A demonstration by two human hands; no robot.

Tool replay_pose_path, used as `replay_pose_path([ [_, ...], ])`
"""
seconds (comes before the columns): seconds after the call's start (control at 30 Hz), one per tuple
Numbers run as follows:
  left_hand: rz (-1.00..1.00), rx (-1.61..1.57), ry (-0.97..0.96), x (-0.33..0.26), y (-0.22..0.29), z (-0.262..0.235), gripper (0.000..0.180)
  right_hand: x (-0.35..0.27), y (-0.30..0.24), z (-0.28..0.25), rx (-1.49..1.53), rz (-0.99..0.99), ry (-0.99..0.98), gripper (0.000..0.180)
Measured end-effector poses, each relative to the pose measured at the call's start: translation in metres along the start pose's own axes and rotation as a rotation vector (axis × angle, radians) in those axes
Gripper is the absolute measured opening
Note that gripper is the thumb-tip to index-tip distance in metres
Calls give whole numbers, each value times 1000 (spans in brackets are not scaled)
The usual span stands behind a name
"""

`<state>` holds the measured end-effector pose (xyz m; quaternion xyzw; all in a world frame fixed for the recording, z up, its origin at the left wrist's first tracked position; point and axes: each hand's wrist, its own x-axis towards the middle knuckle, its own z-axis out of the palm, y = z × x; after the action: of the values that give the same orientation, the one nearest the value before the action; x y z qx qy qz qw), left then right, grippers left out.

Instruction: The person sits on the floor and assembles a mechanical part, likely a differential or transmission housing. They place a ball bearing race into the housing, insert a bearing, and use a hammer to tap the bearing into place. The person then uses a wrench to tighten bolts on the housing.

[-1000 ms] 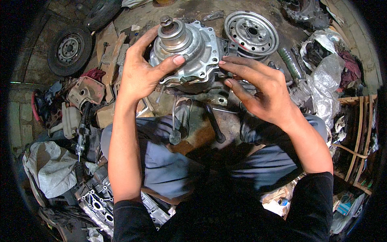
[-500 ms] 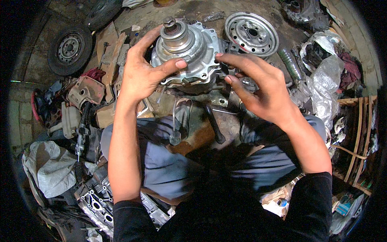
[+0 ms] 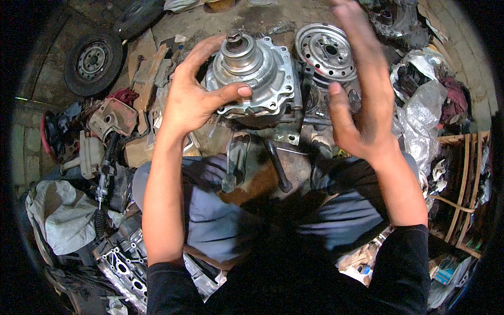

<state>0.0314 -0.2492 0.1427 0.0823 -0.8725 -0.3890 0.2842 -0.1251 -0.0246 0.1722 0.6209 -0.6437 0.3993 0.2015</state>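
In front of me stands a silver cast-metal housing (image 3: 273, 84) with a bolt-hole flange around its edge. A round stepped collar and a shaft end (image 3: 240, 52) stick up from its top. My left hand (image 3: 197, 97) grips its left side, the thumb lying across the front and the fingers reaching round behind. Off to the right of the housing, my right hand (image 3: 370, 97) is raised and touches nothing; its long fingers are stretched upward and blurred, with the thumb apart. Below the housing, a dark-handled bar (image 3: 278, 168) lies between my feet.
A bare steel wheel rim (image 3: 326, 52) lies beyond the housing, partly behind my right hand. At the left are a wheel with a tire (image 3: 93, 63), a rusty bracket (image 3: 113, 118) and an engine casting (image 3: 126, 268). Plastic wrap (image 3: 422, 115) and a wooden rack (image 3: 464, 184) are at the right.
My right hand has left the housing's right edge, moving up and to the right with its fingers straightening. My left hand keeps its hold; the housing appears slightly farther right and lower in view.
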Motion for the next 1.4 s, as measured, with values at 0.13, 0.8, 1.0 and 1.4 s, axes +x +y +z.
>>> replay_pose_path([
  [0.13, 90, 12, 14, 5, -12, 4, 83, -23, -15, 11, 187, 230, -532, 90],
  [0.8, -1, -79, 32, -3, -5, 8, 81, 2, 2, 13, 165, 104, -348, 44],
  [1.0, 29, -101, 21, -3, -10, 6, 61, 6, 0, 14, 159, 125, -369, 43],
  [1.4, 26, -112, -36, 1, -7, -2, 50, 7, 5, 13, 191, 165, -387, 43],
])
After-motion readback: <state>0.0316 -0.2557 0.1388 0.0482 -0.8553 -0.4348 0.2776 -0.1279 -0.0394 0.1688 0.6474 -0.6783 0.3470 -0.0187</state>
